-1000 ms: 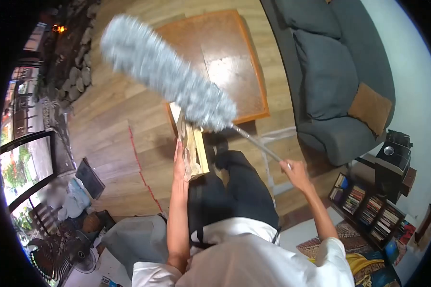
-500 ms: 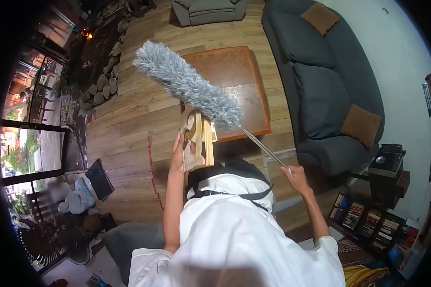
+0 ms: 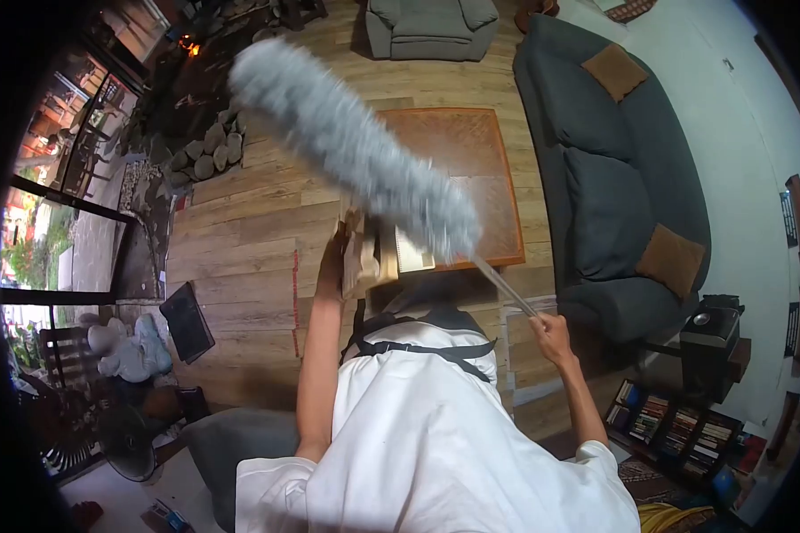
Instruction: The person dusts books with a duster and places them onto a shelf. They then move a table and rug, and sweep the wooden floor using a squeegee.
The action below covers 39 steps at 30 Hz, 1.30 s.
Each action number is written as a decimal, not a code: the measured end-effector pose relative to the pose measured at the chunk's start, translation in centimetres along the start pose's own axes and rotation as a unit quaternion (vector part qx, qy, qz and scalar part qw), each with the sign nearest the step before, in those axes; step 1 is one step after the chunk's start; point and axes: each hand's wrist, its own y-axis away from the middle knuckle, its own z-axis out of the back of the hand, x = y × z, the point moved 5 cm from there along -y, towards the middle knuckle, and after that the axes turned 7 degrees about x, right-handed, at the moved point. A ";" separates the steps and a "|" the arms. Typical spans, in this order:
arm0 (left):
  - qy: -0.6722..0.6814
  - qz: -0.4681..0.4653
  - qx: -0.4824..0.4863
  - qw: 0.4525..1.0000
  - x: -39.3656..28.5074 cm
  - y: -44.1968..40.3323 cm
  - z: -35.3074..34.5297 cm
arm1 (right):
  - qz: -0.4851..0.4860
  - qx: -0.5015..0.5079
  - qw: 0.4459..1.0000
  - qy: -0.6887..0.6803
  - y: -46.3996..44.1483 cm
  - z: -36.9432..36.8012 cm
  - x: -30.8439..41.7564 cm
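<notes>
My right hand [image 3: 551,338] is closed round the thin metal handle [image 3: 505,289] of a fluffy grey duster [image 3: 356,147]. The duster's head slants up to the left in front of me, blurred by motion. On the left, my left hand [image 3: 331,253] grips a light wooden object [image 3: 363,266] by its side; the duster's head hides part of its top. A pale, flat piece [image 3: 413,254] shows at the object's right, below the duster. Behind these is a low brown table [image 3: 480,169] on the wooden floor.
A long dark sofa [image 3: 627,213] with brown cushions stands along the right wall, a grey armchair [image 3: 431,31] at the top. A book rack [image 3: 671,422] is at lower right. At left are a black flat item [image 3: 187,322], a fan [image 3: 126,442] and stones [image 3: 209,149].
The view has tilted up, bringing the armchair in. The duster's head has shifted over the wooden object, whose face has turned and now shows a pale flat piece. Both hands keep their hold.
</notes>
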 end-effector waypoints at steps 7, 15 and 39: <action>-0.080 -0.166 -0.002 0.983 -4.5 4.3 0.4 | -0.079 -0.006 0.996 0.034 0.5 -1.5 1.7; -0.100 -0.258 -0.157 0.948 -4.5 5.8 4.5 | 0.002 -0.016 0.995 0.101 2.9 -3.5 2.9; -0.606 -0.375 -0.147 0.686 -8.1 9.0 4.2 | -0.093 0.077 0.993 0.020 0.4 -3.8 6.8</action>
